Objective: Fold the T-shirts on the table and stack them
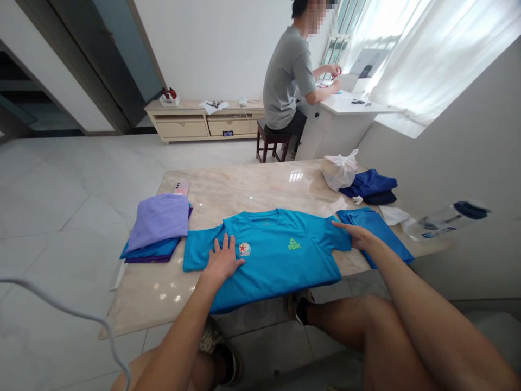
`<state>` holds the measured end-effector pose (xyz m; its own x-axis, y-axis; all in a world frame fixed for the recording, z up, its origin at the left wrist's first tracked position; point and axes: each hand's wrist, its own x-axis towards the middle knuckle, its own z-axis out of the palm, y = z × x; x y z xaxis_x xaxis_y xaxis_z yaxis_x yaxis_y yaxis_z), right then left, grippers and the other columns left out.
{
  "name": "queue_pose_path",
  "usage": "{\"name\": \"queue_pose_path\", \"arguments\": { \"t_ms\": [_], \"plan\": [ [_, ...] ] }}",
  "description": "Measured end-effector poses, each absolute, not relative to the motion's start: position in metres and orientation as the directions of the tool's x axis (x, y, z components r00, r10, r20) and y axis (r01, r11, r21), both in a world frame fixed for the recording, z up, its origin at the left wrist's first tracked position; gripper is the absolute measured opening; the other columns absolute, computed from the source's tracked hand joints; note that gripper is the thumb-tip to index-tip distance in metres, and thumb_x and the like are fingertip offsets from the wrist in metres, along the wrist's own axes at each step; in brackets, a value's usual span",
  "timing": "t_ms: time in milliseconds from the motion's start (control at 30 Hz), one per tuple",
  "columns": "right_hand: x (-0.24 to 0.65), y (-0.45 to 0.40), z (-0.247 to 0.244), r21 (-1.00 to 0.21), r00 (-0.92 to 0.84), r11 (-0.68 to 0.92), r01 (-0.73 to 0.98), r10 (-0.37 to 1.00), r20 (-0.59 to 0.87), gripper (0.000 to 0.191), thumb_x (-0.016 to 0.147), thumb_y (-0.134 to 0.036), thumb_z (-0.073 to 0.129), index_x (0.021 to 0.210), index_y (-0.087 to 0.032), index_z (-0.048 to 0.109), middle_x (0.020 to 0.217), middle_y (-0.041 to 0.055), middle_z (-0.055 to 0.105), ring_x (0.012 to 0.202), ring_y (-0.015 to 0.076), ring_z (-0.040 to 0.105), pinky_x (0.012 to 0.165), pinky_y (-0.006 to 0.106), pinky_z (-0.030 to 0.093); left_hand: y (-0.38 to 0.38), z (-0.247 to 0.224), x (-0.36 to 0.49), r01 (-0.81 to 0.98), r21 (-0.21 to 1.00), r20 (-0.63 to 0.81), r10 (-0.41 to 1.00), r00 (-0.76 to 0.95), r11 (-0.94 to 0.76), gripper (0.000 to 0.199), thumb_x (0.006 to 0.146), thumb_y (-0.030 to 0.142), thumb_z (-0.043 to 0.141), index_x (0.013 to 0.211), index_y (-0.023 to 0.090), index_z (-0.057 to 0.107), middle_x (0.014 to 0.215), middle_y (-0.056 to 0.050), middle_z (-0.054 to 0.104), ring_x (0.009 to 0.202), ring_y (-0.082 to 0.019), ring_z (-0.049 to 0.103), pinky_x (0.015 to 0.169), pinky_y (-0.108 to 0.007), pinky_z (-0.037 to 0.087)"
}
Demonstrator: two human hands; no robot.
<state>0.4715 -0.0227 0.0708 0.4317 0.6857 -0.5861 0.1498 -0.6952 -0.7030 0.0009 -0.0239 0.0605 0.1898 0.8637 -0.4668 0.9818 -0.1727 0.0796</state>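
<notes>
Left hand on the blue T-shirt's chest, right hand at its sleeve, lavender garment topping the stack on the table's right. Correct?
No: the head view shows the lavender garment topping the stack at the left of the table. Left hand on the T-shirt, right hand at its sleeve.

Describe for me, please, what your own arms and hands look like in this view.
My left hand and right hand are bare, with no gloves. No sleeves show on my forearms, and I see no watch, bracelet, ring, marking or attached cable on either arm.
</notes>
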Motion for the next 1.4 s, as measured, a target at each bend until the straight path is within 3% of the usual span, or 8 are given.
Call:
{"name": "queue_pose_path", "arguments": {
  "t_ms": [100, 267, 500, 733, 933, 1133, 1267, 1400],
  "plan": [
    [0.466, -0.020, 0.079, -0.524, 0.324, -0.851, -0.033, 0.487, -0.811, 0.035, 0.104, -0.052, 0.067, 0.101, -0.018, 0.075, 0.095, 0.0157, 0.082, 0.093, 0.0283, 0.081, 0.082, 0.040, 0.069, -0.027, 0.061, 0.004, 0.983, 0.053, -0.425, 0.887, 0.181, -0.176, 0.099, 0.099, 0.051, 0.065, 0.178, 0.015, 0.018, 0.183, -0.022, -0.014, 0.166, -0.056, 0.019, 0.123, -0.066, 0.041],
    [0.470, -0.021, 0.087, -0.521, 0.292, -0.844, -0.122, 0.471, -0.832, 0.032, 0.101, -0.049, 0.074, 0.105, -0.018, 0.077, 0.098, 0.0178, 0.083, 0.090, 0.0309, 0.082, 0.080, 0.041, 0.070, -0.024, 0.065, 0.004, 0.991, 0.041, -0.460, 0.878, 0.134, -0.130, 0.105, 0.098, 0.055, 0.069, 0.178, 0.012, 0.017, 0.183, -0.029, -0.003, 0.166, -0.055, 0.021, 0.123, -0.067, 0.040],
    [0.487, -0.019, 0.075, -0.836, 0.600, -0.540, -0.101, 0.637, -0.484, 0.029, 0.083, -0.020, 0.089, 0.107, -0.019, 0.074, 0.097, 0.0104, 0.083, 0.089, 0.0261, 0.080, 0.075, 0.034, 0.068, -0.020, 0.072, 0.000, 0.998, 0.004, -0.464, 0.884, 0.063, -0.069, 0.114, 0.097, 0.061, 0.071, 0.176, 0.001, 0.014, 0.178, -0.038, 0.016, 0.165, -0.054, 0.025, 0.124, -0.060, 0.042],
    [0.480, -0.023, 0.070, -0.779, 0.613, -0.627, 0.020, 0.623, -0.486, 0.041, 0.072, -0.012, 0.093, 0.110, -0.016, 0.076, 0.093, 0.0092, 0.082, 0.084, 0.0249, 0.077, 0.071, 0.033, 0.063, -0.047, 0.072, 0.006, 0.974, 0.009, -0.381, 0.900, 0.213, -0.227, 0.109, 0.097, 0.058, 0.073, 0.179, 0.012, 0.016, 0.182, -0.027, 0.020, 0.168, -0.047, 0.022, 0.130, -0.060, 0.036],
    [0.494, -0.014, 0.062, -0.852, 0.733, -0.507, 0.133, 0.628, -0.259, 0.075, 0.063, -0.024, 0.099, 0.130, -0.016, 0.068, 0.110, 0.0119, 0.080, 0.091, 0.0241, 0.075, 0.068, 0.029, 0.060, -0.062, 0.077, 0.014, 0.936, 0.049, -0.410, 0.847, 0.337, -0.349, 0.101, 0.097, 0.048, 0.077, 0.177, 0.017, 0.026, 0.182, -0.021, 0.023, 0.169, -0.041, 0.023, 0.133, -0.058, 0.033],
    [0.488, -0.015, 0.054, -0.655, 0.669, -0.654, 0.378, 0.682, -0.296, 0.047, 0.060, -0.029, 0.099, 0.097, -0.018, 0.071, 0.081, 0.0036, 0.072, 0.078, 0.0228, 0.069, 0.064, 0.030, 0.057, -0.056, 0.091, 0.017, 0.954, 0.056, -0.439, 0.850, 0.289, -0.296, 0.096, 0.102, 0.048, 0.070, 0.177, 0.009, 0.024, 0.182, -0.022, 0.021, 0.169, -0.044, 0.021, 0.133, -0.058, 0.032],
    [0.478, -0.020, 0.065, -0.406, 0.597, -0.612, 0.679, 0.782, -0.180, 0.024, 0.078, -0.032, 0.086, 0.075, -0.021, 0.066, 0.062, -0.0005, 0.059, 0.071, 0.0229, 0.063, 0.068, 0.032, 0.053, -0.056, 0.088, 0.013, 0.968, 0.042, -0.447, 0.862, 0.240, -0.248, 0.100, 0.103, 0.054, 0.067, 0.175, 0.002, 0.022, 0.181, -0.027, 0.017, 0.169, -0.047, 0.018, 0.133, -0.055, 0.033],
    [0.456, -0.021, 0.091, -0.183, 0.447, -0.439, 0.880, 0.894, 0.005, 0.026, 0.098, -0.041, 0.066, 0.094, -0.017, 0.073, 0.084, 0.0101, 0.073, 0.086, 0.0281, 0.068, 0.076, 0.033, 0.050, -0.052, 0.079, 0.004, 0.972, 0.035, -0.466, 0.857, 0.220, -0.231, 0.102, 0.102, 0.054, 0.068, 0.175, 0.001, 0.021, 0.181, -0.028, 0.016, 0.169, -0.048, 0.018, 0.132, -0.058, 0.033]
  ]
}}
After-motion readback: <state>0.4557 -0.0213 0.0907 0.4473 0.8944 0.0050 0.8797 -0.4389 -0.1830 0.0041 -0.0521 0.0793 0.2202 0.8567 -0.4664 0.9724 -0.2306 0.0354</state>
